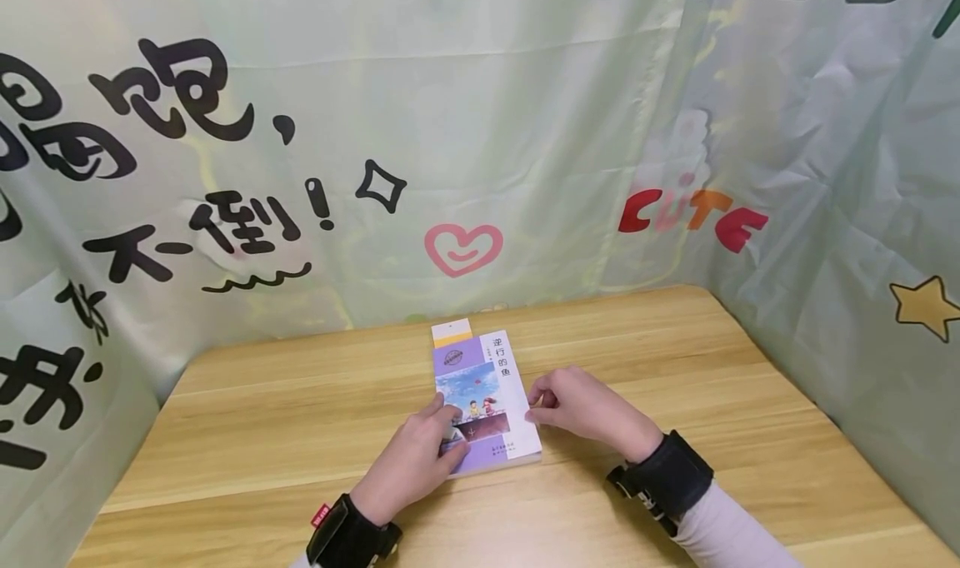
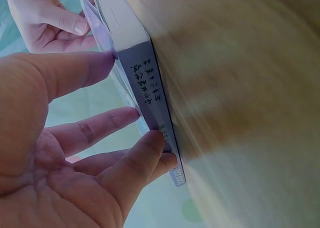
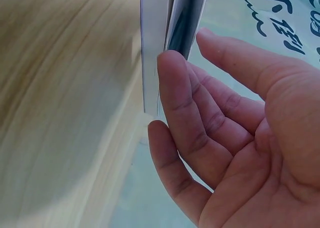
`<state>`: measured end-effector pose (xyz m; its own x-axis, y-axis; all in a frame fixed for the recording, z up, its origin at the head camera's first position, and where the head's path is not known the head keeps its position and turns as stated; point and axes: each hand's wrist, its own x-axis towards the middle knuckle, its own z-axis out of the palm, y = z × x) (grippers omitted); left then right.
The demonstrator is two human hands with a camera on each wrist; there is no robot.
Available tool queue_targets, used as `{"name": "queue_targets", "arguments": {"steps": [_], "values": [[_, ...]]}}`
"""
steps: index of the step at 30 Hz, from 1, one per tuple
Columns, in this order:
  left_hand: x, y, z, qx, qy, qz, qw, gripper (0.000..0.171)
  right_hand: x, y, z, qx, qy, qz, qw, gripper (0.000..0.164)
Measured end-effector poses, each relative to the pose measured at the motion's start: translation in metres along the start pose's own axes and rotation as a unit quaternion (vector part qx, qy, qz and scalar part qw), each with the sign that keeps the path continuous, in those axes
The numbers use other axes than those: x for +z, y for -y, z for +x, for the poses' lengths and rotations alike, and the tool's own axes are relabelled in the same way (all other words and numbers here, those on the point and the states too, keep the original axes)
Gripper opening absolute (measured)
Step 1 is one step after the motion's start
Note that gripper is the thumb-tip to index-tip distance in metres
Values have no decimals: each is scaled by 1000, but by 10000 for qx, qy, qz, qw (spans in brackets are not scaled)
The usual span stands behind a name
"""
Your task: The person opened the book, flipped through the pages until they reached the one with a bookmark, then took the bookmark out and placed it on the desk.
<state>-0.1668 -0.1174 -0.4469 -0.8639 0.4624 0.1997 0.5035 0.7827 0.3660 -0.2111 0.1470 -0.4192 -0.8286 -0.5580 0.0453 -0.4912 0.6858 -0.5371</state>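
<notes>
- the book (image 1: pixel 472 385) is lying front cover up on the wooden surface (image 1: pixel 300 435)
- the left hand (image 1: pixel 412 461) is touching its cover and spine, fingers spreading, relaxed
- the right hand (image 1: pixel 588 406) is meeting its page edge, fingers bending loosely, released

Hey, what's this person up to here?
A person is handling a book that lies face up on a wooden table. Their left hand rests on its lower left side, and their right hand is at the opposite edge, where the front cover stands slightly apart from the pages. A white-and-yellow card sticks out past the book's top.
</notes>
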Motion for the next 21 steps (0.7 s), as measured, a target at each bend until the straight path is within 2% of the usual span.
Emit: {"name": "queue_targets", "arguments": {"steps": [9, 21], "values": [[-3, -3, -1, -32, -53, -57, 10000, 44, -3, 2, -1, -48, -78, -62, 9999, 8], [-7, -18, -5, 205, -398, -253, 9987, 74, -9, 9, -2, -345, -639, -365, 9967, 12]]}}
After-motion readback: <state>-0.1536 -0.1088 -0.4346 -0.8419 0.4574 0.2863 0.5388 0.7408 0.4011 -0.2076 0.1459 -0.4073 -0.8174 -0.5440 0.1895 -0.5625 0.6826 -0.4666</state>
